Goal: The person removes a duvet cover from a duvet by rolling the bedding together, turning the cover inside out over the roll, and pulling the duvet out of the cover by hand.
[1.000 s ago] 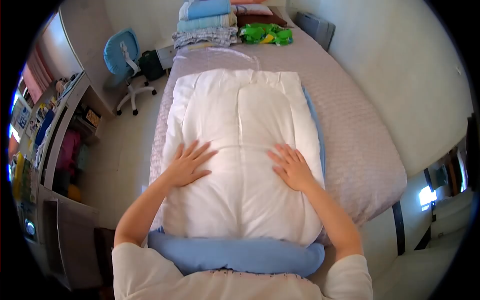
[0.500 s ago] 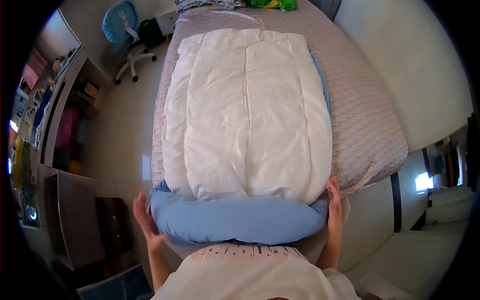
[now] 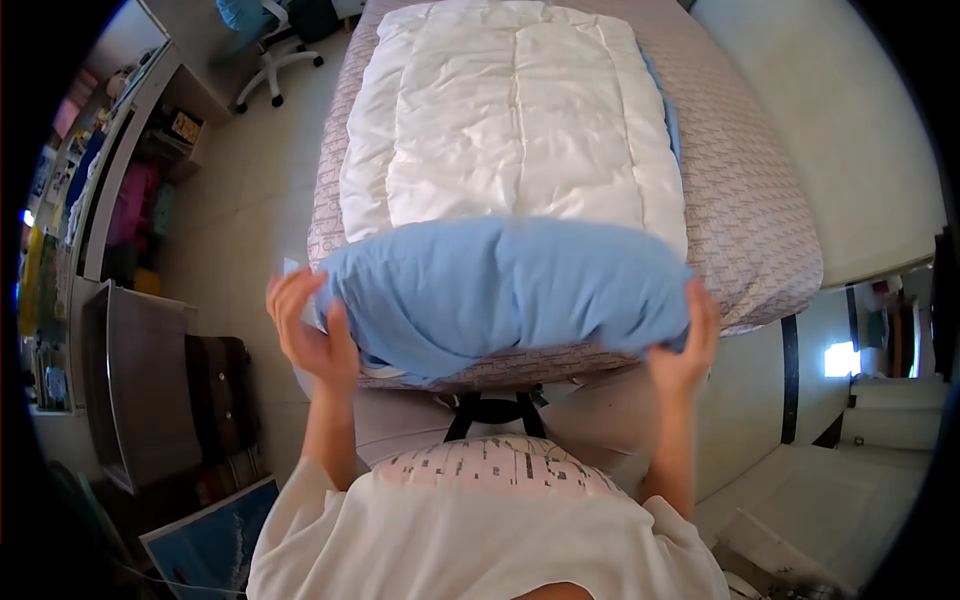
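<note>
A white quilt (image 3: 510, 120) with stitched lines lies lengthwise on the bed, its near end rolled over so that the blue underside shows as a thick roll (image 3: 510, 285). At the left end of this roll is my left hand (image 3: 318, 325), its thumb toward me and its fingers curled against the fabric. My right hand (image 3: 688, 335) grips the opposite end, fingertips over the blue cloth and thumb on the near side. Part of each hand's hold is hidden by the fabric. A strip of blue edge also shows along the quilt's right side.
The bed (image 3: 750, 220) has a patterned pinkish cover and reaches to my legs. A blue swivel chair (image 3: 270, 75) stands far left. Shelves (image 3: 120, 150) with many items line the left wall, and a brown case (image 3: 218, 400) stands nearer to me.
Both hands have moved forward and closed on the roll's ends. The blue roll has moved away from my body over the white part, baring the bed's near edge. The view has tilted down.
</note>
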### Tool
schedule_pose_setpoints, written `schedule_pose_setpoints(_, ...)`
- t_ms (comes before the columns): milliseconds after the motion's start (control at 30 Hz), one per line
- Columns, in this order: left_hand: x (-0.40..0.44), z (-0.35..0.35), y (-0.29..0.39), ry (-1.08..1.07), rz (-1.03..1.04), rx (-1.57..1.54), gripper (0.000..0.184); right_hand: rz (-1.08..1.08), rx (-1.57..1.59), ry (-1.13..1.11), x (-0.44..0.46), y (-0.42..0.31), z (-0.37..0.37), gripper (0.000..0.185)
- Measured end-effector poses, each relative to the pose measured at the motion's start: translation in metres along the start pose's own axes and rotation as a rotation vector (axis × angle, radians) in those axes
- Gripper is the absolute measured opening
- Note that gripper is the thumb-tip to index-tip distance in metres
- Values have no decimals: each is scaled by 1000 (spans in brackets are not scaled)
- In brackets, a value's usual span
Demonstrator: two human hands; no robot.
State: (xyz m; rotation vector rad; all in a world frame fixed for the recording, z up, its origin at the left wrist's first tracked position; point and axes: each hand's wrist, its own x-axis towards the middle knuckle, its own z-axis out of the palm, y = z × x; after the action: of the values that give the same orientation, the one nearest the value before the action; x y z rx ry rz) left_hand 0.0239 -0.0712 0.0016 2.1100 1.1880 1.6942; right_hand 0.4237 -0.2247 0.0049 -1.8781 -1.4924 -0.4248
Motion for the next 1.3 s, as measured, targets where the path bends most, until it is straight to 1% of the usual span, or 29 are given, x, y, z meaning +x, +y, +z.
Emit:
schedule_pose_setpoints(33,-10,-2,3,96,175,-106,54,-38,-10,65,21,10,2,66)
schedule_pose_setpoints(67,-16,0,13,-42,310,-104,71,-80,-21,126,43,18,7,64)
schedule_pose_setpoints(100,-18,6,29,-29,304,-96,71,-95,-16,123,65,18,14,64)
schedule_pose_setpoints(167,-20,12,60,-467,240,484,93,-78,-123,-75,96,16,28,69)
schedule_pose_setpoints(200,-26,15,56,-458,229,495,93,-93,-113,-78,95,17,40,69)
schedule_pose_setpoints(267,-37,24,37,-182,-127,215,111,-148,-239,-28,89,13,71,83)
schedule_pose_setpoints(300,-38,27,32,-159,-129,230,111,-169,-223,-20,93,-7,63,83)
schedule_pose_setpoints(367,-43,30,33,-69,-435,-139,127,-328,-127,-384,94,-69,27,102)
schedule_pose_setpoints(400,-42,30,38,-76,-456,-159,129,-348,-110,-380,96,-94,26,102)
schedule_pose_setpoints(467,-46,34,43,-21,-502,-153,128,-574,90,-532,99,-135,29,111)
schedule_pose_setpoints(500,-49,37,44,11,-549,-165,127,-593,104,-524,101,-144,44,111)
schedule_pose_setpoints(533,-56,39,44,39,-524,-76,122,-654,128,-509,106,-151,67,115)
schedule_pose_setpoints(567,-59,42,48,58,-521,-66,122,-718,149,-495,110,-155,88,119)
schedule_pose_setpoints(600,-61,47,51,189,-671,-360,118,-739,156,-489,114,-156,103,119)
schedule_pose_setpoints(633,-62,48,52,319,-805,-660,114,-776,197,-525,117,-154,116,113)
schedule_pose_setpoints(667,-63,46,49,339,-875,-678,106,-809,237,-563,122,-156,121,107)
schedule_pose_setpoints(700,-64,45,43,351,-872,-673,106,-821,243,-562,125,-155,123,107)
schedule_pose_setpoints(767,-65,46,26,219,-915,-590,101,-700,259,-718,130,-152,121,91)
schedule_pose_setpoints(800,-65,51,22,229,-870,-509,95,-737,348,-625,128,-148,124,72)
schedule_pose_setpoints(833,-67,52,20,234,-871,-509,95,-742,349,-626,128,-144,121,72)
schedule_pose_setpoints(900,-60,52,19,218,-768,-535,89,-632,510,-616,134,-138,105,66)
schedule_pose_setpoints(933,-57,52,22,258,-777,-507,70,-642,508,-609,138,-135,97,66)
schedule_pose_setpoints(967,-54,52,8,264,-769,-511,70,-606,576,-582,141,-131,87,63)
schedule_pose_setpoints(1033,-41,46,-39,172,-495,-278,48,-570,638,-550,141,-130,63,60)
schedule_pose_setpoints(1100,1,28,-61,130,-265,-61,33,-635,697,-539,136,-134,38,58)
schedule_pose_setpoints(1167,35,28,-81,51,-74,-198,31,-589,756,-562,131,-136,36,58)
schedule_pose_setpoints(1200,43,29,-81,-86,-176,-286,38,-637,743,-530,126,-137,44,58)
schedule_pose_setpoints(1233,43,27,-78,-95,-175,-291,38,-683,730,-502,117,-138,53,59)
schedule_pose_setpoints(1300,34,18,-78,-352,-393,-540,54,-720,624,-614,89,-149,74,62)
